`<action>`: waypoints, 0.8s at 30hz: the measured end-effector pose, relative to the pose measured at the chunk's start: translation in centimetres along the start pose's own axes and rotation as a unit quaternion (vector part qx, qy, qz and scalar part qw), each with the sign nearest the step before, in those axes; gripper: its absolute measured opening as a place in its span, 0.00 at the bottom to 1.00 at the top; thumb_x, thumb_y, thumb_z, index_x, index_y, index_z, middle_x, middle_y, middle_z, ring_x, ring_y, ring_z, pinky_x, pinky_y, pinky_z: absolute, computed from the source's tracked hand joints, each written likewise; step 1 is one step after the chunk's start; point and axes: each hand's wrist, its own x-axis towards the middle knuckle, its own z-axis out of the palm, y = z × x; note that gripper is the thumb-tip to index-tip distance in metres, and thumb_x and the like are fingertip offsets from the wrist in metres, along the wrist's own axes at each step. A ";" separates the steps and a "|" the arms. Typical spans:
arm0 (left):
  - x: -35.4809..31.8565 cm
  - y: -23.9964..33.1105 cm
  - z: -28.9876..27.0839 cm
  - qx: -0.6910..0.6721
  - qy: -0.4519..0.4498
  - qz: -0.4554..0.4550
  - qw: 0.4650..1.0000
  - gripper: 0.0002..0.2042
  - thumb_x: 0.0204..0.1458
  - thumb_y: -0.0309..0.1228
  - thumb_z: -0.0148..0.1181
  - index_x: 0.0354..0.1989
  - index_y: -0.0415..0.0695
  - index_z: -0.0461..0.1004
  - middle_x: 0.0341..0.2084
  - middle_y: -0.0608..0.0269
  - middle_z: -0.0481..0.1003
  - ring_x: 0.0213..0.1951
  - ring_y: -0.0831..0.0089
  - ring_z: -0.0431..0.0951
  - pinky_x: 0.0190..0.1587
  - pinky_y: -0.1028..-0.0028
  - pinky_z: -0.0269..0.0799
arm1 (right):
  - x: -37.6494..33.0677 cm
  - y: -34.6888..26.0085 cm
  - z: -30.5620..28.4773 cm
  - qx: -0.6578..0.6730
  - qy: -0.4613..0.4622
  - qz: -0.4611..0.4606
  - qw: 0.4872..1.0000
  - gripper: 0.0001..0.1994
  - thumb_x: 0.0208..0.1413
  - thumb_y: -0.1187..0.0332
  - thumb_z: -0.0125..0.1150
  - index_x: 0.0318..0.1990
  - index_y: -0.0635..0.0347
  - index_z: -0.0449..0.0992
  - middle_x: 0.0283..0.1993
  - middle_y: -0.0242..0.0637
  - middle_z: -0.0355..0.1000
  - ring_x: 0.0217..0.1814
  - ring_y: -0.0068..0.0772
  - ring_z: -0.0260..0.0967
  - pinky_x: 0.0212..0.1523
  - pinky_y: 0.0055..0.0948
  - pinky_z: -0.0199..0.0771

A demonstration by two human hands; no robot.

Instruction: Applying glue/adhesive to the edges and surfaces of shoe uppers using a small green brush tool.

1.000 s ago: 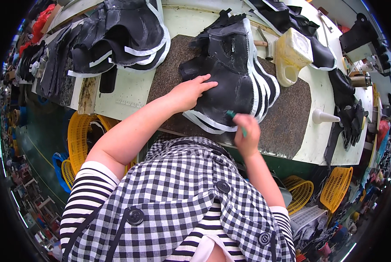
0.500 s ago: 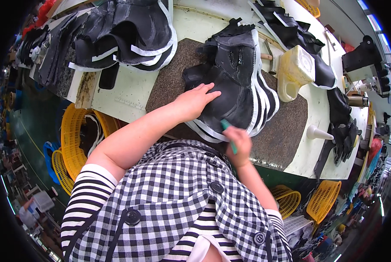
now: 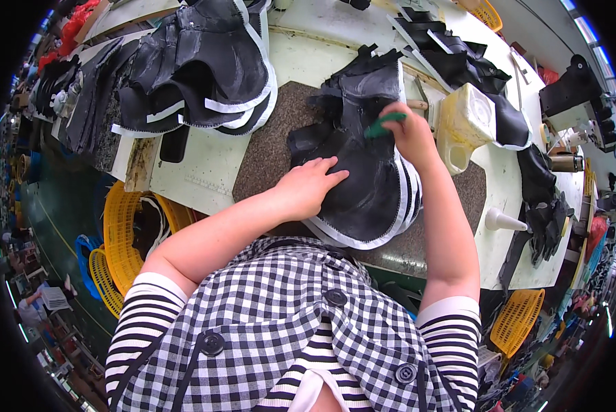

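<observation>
On a dark speckled mat [image 3: 270, 134] lies a stack of black shoe-upper pieces [image 3: 363, 199] with white zigzag edging along the curved rim. My left hand [image 3: 309, 184] rests on the top piece near its left side, fingers spread and holding nothing. Closed around a slim green hand tool [image 3: 383, 124] is my right hand [image 3: 412, 134]. The tool's tip meets or hovers just over the narrow upper part of the piece; its working end is too small to make out. Chalky grey streaks mark the black surface.
More edged black pieces [image 3: 218, 75] lie at the far left, beside a dark phone-like slab [image 3: 173, 145]. To the right stand a yellowed plastic container [image 3: 467, 113] and a white cone [image 3: 504, 220]. Yellow baskets [image 3: 121, 237] sit below the table's front edge.
My right hand has moved with the green tool from the near rim up to the narrow far part of the piece. My left hand stays spread on it.
</observation>
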 end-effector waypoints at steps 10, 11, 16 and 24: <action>1.3 -4.1 -4.6 -0.295 0.077 -0.050 0.951 0.19 0.54 0.33 0.61 0.55 0.43 0.72 0.48 0.57 0.73 0.50 0.68 0.74 0.54 0.71 0.68 | -12.6 2.8 -3.7 0.268 0.388 0.204 0.858 0.11 0.59 0.73 0.59 0.49 0.63 0.69 0.46 0.39 0.71 0.43 0.26 0.71 0.39 0.25 0.76; 2.6 -4.9 -4.7 -0.297 0.103 -0.080 0.946 0.15 0.57 0.32 0.60 0.51 0.42 0.75 0.45 0.60 0.75 0.48 0.71 0.74 0.52 0.73 0.68 | -12.7 3.9 -5.1 0.202 0.469 0.222 0.831 0.12 0.60 0.73 0.58 0.50 0.63 0.69 0.45 0.38 0.71 0.41 0.25 0.71 0.39 0.25 0.76; 9.3 -5.9 -4.9 -0.516 0.237 -0.172 0.805 0.15 0.61 0.36 0.55 0.50 0.38 0.74 0.41 0.61 0.77 0.43 0.75 0.75 0.47 0.74 0.70 | -11.7 8.4 -6.9 0.086 0.428 0.225 0.871 0.11 0.60 0.74 0.59 0.49 0.61 0.73 0.41 0.34 0.73 0.39 0.23 0.71 0.40 0.21 0.72; 13.2 -6.3 -3.7 -0.710 0.263 -0.205 0.620 0.10 0.57 0.33 0.61 0.37 0.39 0.71 0.32 0.59 0.76 0.32 0.70 0.78 0.38 0.71 0.76 | -13.8 11.2 -7.5 0.160 0.450 0.344 0.809 0.15 0.59 0.74 0.56 0.52 0.61 0.65 0.41 0.40 0.70 0.32 0.27 0.72 0.25 0.21 0.75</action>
